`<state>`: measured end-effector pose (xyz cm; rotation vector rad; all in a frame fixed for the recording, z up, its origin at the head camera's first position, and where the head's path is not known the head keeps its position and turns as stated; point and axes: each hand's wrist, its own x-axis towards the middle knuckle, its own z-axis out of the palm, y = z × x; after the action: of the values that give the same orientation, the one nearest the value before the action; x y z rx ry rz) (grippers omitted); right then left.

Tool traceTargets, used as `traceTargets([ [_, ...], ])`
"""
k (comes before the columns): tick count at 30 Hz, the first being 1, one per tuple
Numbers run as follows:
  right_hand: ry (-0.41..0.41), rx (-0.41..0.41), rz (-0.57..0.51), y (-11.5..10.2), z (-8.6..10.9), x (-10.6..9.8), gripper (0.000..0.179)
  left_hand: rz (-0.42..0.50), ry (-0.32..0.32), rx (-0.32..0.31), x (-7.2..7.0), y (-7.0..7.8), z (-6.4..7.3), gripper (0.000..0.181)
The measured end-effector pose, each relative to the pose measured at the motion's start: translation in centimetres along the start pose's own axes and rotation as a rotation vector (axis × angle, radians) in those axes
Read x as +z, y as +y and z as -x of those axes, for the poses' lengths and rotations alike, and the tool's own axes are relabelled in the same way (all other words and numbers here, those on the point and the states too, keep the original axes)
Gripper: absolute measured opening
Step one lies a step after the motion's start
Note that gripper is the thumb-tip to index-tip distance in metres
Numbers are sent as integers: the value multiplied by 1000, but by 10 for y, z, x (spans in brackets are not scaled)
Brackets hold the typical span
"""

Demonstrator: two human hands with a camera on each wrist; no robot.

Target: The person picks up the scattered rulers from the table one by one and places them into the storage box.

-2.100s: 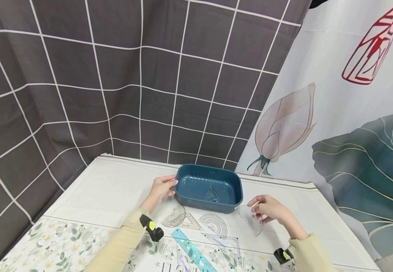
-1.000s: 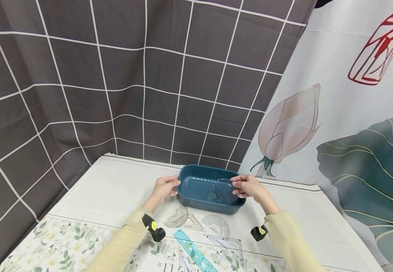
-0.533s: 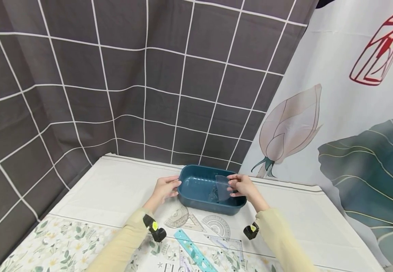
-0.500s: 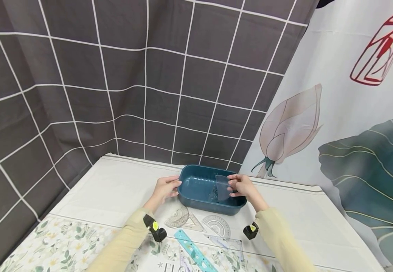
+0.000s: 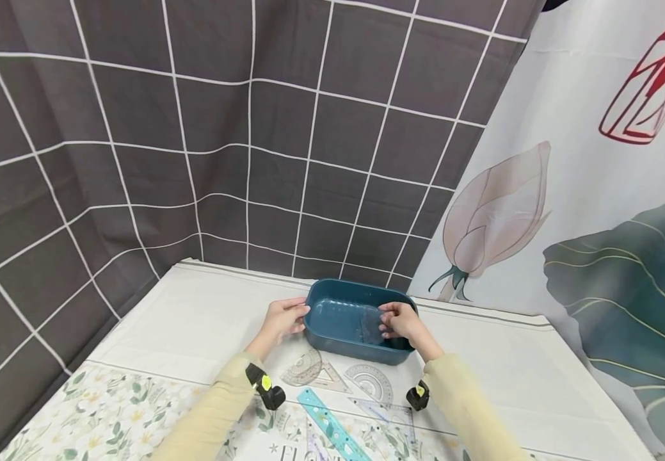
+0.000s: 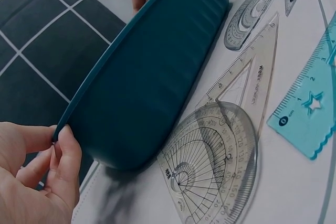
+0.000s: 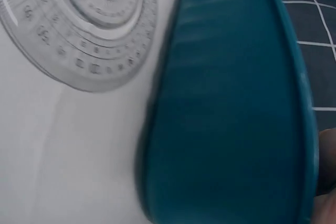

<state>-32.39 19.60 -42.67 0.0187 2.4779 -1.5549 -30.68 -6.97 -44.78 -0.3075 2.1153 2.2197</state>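
A dark teal rectangular bin (image 5: 338, 347) stands near the back of the table. My left hand (image 5: 283, 318) pinches its left rim between thumb and fingers, close up in the left wrist view, where the bin's long side wall (image 6: 142, 77) shows. Inside the bin's right half, my right hand (image 5: 399, 321) holds a clear protractor (image 5: 371, 324) low, close over the bottom. A small clear set square under it is mostly hidden. In the right wrist view the bin wall (image 7: 231, 103) covers the work, and only part of my right hand (image 7: 326, 166) shows beyond the rim.
In front of the bin lie a round-edged protractor (image 6: 210, 166) overlapping a clear set square (image 6: 268, 66), and another protractor (image 7: 100, 40). Nearer me are a turquoise ruler (image 5: 329, 422) and a purple-marked set square (image 5: 390, 413). A dark grid curtain (image 5: 286, 192) hangs behind.
My right hand has carried the protractor from right of the bin, over its rim and leftward, then down inside. My left hand has stayed on the rim.
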Motion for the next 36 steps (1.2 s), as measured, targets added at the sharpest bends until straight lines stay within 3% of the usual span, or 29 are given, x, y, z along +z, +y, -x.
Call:
traceTargets([
  [9,50,-25,120,5,0,14,26,-3,5,-5,2,-2,-3,37],
  [17,151,-132,473,7,3,16,20,-3,3,-2,3,0,-2,37],
  [25,188,-134,581,8,4,19,18,21,-4,2,2,0,-2,37],
  [36,221,-156,604,9,4,21,20,23,0,-3,2,-2,-1,38],
])
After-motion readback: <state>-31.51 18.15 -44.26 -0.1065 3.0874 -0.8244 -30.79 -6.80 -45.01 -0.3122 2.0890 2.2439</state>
